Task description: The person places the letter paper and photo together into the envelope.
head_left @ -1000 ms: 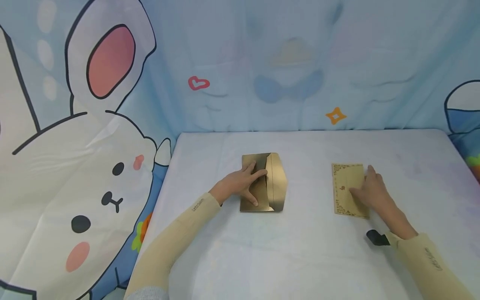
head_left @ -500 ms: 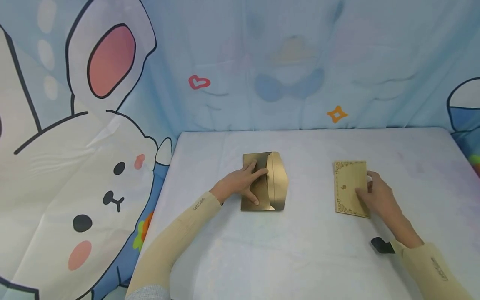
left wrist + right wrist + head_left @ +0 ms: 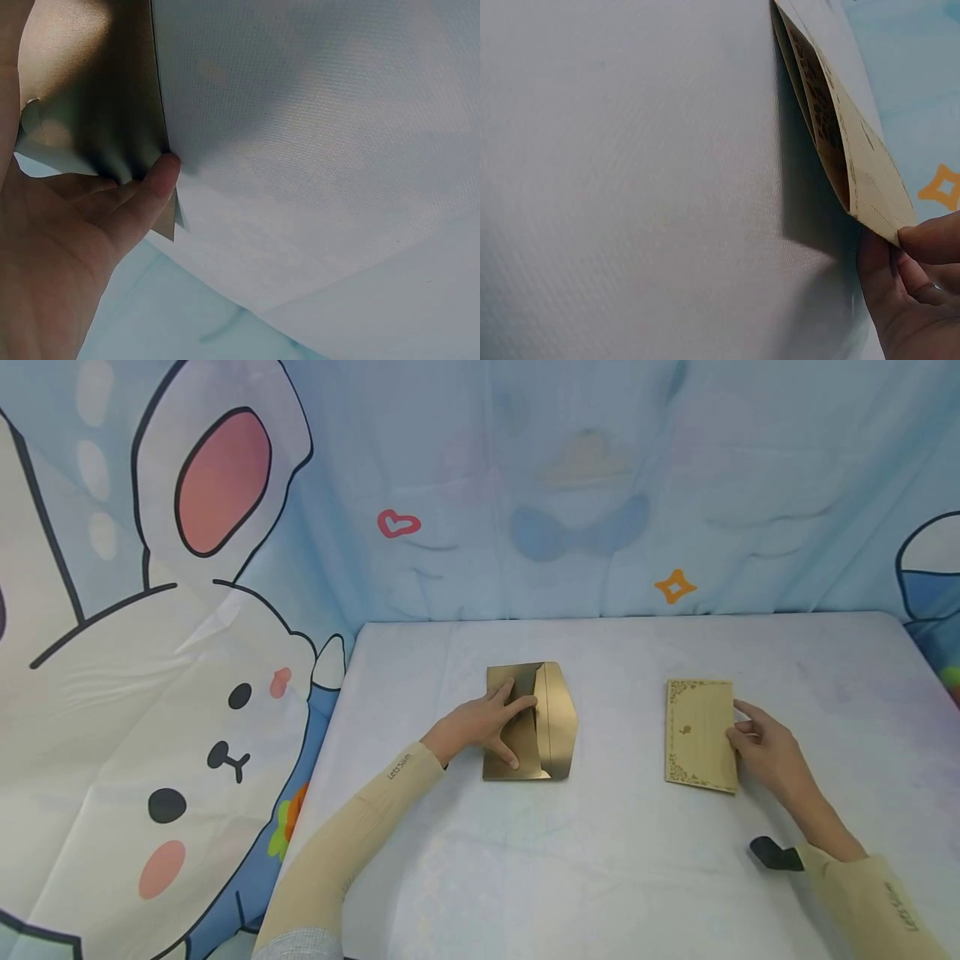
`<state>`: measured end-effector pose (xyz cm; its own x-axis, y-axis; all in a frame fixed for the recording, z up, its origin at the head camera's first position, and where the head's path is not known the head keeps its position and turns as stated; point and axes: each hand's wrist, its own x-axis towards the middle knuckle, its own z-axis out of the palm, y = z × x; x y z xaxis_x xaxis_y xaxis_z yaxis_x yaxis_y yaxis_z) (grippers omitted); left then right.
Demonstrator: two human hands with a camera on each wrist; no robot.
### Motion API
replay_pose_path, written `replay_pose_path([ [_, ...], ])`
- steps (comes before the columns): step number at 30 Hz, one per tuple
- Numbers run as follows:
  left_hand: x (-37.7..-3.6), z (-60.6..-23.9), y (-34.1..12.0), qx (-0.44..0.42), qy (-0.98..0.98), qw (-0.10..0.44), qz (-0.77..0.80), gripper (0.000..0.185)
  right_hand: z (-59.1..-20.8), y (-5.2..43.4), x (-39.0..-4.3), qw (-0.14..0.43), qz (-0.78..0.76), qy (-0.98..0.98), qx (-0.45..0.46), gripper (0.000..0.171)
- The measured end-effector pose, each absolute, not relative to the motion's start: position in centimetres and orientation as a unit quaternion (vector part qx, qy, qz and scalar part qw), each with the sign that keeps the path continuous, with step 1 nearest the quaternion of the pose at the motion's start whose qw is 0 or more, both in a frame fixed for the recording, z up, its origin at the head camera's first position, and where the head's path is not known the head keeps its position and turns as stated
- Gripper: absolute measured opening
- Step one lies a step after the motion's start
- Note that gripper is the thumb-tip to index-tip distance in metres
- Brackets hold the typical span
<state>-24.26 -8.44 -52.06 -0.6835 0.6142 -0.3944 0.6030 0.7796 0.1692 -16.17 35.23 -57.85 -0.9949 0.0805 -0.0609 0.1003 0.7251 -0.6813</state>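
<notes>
My left hand (image 3: 482, 724) lies with spread fingers on a shiny gold envelope (image 3: 555, 718), whose pointed flap is folded out to the right. In the left wrist view, the thumb of the left hand (image 3: 82, 232) reaches to the edge of the envelope (image 3: 90, 45). Further right, my right hand (image 3: 768, 756) pinches the right edge of a pale yellow folded card (image 3: 699, 735) with ornamental corners. Seen from the right wrist, the card (image 3: 874, 180) tilts up from the cloth, its folds slightly apart with dark print inside, and thumb and fingers grip its end.
Both things are on a table with a white cloth (image 3: 600, 852). Behind it hangs a light blue curtain (image 3: 465, 443), and a printed rabbit (image 3: 97, 735) fills the left side. A black strap end (image 3: 776, 855) sticks out at the right wrist.
My right hand has drawn back toward the right edge of the card and now pinches it; the card has been raised at that side. The left hand and envelope have stayed put.
</notes>
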Motion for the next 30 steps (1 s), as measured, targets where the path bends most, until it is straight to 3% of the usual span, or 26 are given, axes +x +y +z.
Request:
replay_pose_path([
  [12,-24.5,-52.2,-8.5,0.335,0.917,0.218,0.009,0.116,-57.8,34.9,-16.5,0.058,-0.421,0.904,0.057,0.065],
  [30,-24.4,-52.2,-8.4,0.330,0.917,0.224,0.009,0.117,-56.9,32.7,-17.7,0.074,-0.452,0.888,0.037,0.064],
])
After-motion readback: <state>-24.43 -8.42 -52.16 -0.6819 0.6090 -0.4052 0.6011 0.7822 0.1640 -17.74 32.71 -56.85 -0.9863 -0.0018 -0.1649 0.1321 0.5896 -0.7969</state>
